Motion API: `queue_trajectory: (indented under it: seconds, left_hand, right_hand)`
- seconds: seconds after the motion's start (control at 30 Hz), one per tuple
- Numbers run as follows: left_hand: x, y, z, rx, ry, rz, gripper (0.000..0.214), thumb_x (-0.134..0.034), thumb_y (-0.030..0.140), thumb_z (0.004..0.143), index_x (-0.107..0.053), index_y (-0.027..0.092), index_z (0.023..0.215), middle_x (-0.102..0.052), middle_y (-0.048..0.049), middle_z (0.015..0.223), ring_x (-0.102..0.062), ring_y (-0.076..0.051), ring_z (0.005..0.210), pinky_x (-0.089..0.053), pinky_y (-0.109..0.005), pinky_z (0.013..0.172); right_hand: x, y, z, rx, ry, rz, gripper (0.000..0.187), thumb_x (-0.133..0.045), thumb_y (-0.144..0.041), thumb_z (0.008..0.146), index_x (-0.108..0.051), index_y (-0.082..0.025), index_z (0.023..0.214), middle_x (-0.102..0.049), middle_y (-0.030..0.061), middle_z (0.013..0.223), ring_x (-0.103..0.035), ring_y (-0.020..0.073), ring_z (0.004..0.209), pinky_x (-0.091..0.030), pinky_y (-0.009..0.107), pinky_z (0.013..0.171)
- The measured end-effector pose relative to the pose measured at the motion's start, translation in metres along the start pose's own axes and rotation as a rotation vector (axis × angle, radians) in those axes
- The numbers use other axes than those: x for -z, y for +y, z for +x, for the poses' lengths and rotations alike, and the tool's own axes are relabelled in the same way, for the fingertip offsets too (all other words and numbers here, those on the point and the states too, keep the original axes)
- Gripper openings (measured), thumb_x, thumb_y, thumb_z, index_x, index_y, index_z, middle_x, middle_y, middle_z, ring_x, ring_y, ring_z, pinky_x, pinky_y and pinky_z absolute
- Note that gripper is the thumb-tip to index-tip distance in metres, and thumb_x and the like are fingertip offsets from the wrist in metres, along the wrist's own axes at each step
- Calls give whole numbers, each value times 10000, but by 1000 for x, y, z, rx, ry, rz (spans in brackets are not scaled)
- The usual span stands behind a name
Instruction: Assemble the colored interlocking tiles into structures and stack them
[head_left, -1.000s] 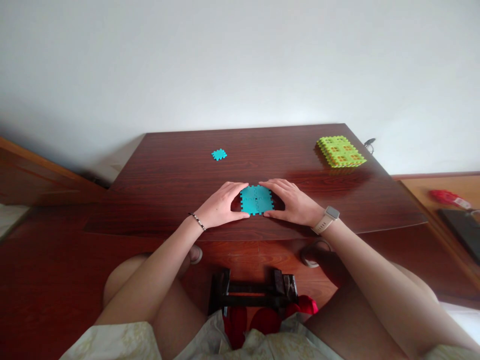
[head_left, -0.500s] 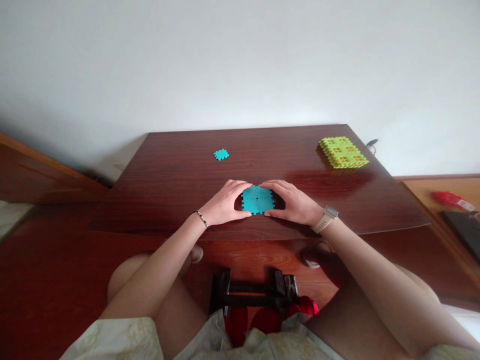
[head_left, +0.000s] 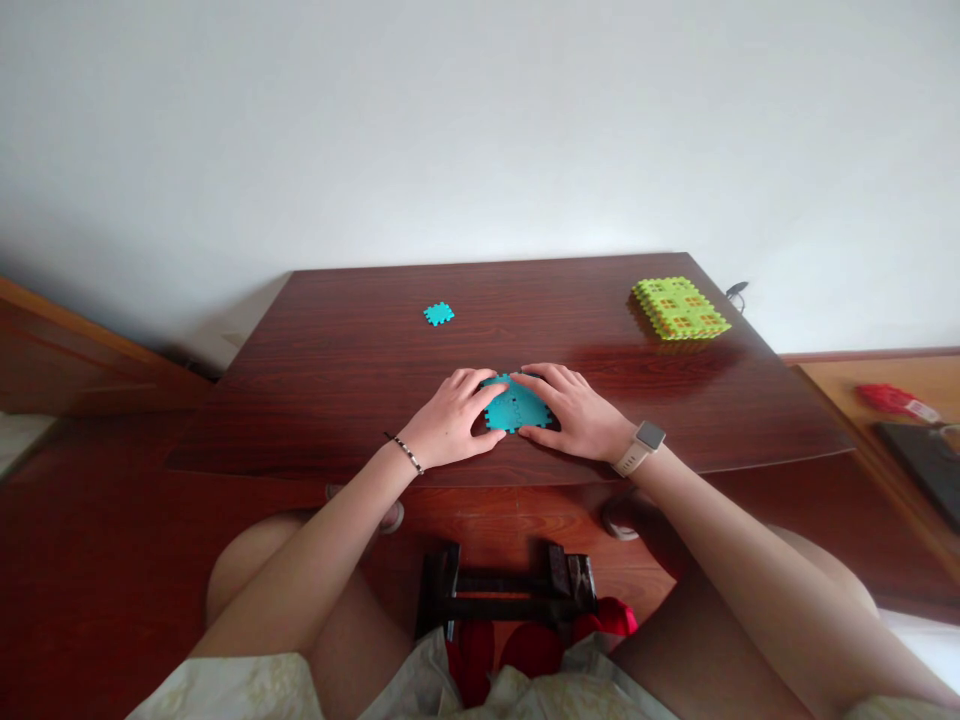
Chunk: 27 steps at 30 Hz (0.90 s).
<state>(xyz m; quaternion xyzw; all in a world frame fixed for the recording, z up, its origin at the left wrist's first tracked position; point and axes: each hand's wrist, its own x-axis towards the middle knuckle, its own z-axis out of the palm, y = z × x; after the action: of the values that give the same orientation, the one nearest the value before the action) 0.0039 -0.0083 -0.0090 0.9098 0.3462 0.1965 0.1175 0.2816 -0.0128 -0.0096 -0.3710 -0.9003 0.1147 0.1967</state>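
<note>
A flat panel of blue interlocking puzzle tiles (head_left: 517, 408), with seams crossing at its middle, lies near the front of the dark wooden table (head_left: 360, 360). My left hand (head_left: 456, 420) grips its left side, thumb at the near edge and fingers over the far left corner. From the right, my right hand (head_left: 579, 412) holds the same panel, thumb low and fingertips resting on its far part. The fingers cover some of the toothed edge. Farther back and to the left, a single small blue puzzle tile (head_left: 439, 314) lies flat, apart from both hands.
A stack of yellow-green interlocking tiles (head_left: 681, 308) with window-like openings sits at the table's back right. Behind the table rises a white wall (head_left: 480, 130). A dark stool-like frame (head_left: 510, 595) stands below, between my legs. A red item (head_left: 892, 400) lies at the far right.
The fingers of both hands have moved inward over the panel's far part, covering more of it. The view has shifted slightly; the single tile and the green stack stay in place.
</note>
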Motion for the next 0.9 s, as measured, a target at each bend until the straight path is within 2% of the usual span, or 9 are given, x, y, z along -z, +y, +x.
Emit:
queue_trajectory:
  seconds: [0.13,0.53,0.7,0.9]
  left_hand:
    - [0,1,0,-17,-9,44,557,-719,356,958,-608,257,1494,-525,-160,1541,-500,-377,1399,-466,-623,1218]
    - [1,1,-1,-26,-18,51,513,-709,333,974,-660,277,1481,-507,-155,1546,-486,-366,1396,-463,-617,1223]
    - [1,3,-1,-24,-7,45,516,-714,303,960,-668,259,1472,-516,-167,1544,-488,-374,1395,-464,-626,1220]
    - [2,0,-1,-15,-24,-3,459,-720,336,980,-713,327,1439,-512,-133,1569,-483,-368,1408,-455,-646,1225]
  right_hand:
    - [-1,0,-1,5,1,-17,703,-654,-587,1028,-488,-254,1625,-531,202,1589,-526,412,1454,-471,649,1178]
    - [0,-2,0,5,-3,-31,708,-662,-563,1028,-500,-209,1619,-524,220,1595,-527,411,1450,-477,634,1175]
    - [-1,-1,0,2,1,-16,700,-656,-577,1028,-495,-248,1624,-529,207,1595,-531,413,1448,-479,647,1168]
    - [-1,-1,0,5,-5,-25,698,-664,-555,1025,-497,-228,1618,-521,215,1597,-524,411,1454,-467,640,1183]
